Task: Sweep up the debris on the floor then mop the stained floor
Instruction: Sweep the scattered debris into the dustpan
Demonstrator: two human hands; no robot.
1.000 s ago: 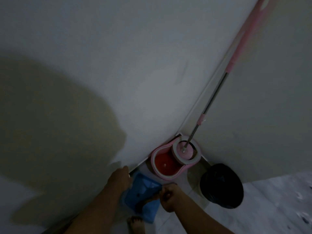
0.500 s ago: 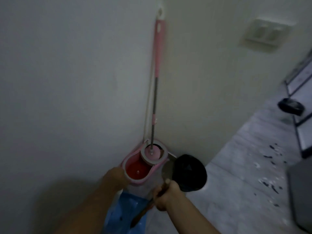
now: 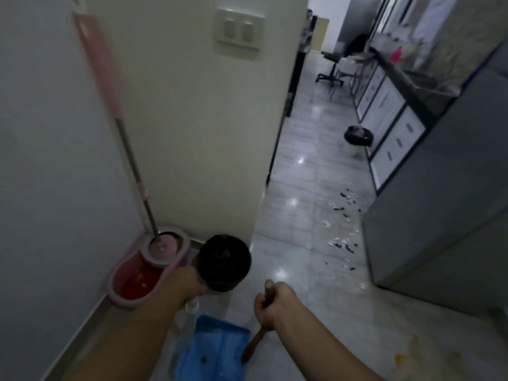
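The right hand (image 3: pixel 270 306)'s grip clamps a smooth brown wooden broom handle (image 3: pixel 254 343), the left hand (image 3: pixel 184 281)'s clamps the pale stem of a flat blue plastic dustpan (image 3: pixel 217 345), and flaky black-and-white debris (image 3: pixel 343 213) litters the glossy tiled floor (image 3: pixel 297 171) ahead.

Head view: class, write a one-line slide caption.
Ready to sweep: right hand grips a wooden handle, left hand holds a blue dustpan; debris litters the floor ahead.

Two forearms reach in from about 7 and 5 o'clock, bare up to the frame's edge. The left hand (image 3: pixel 184 281) and right hand (image 3: pixel 272 305) are bare as well.
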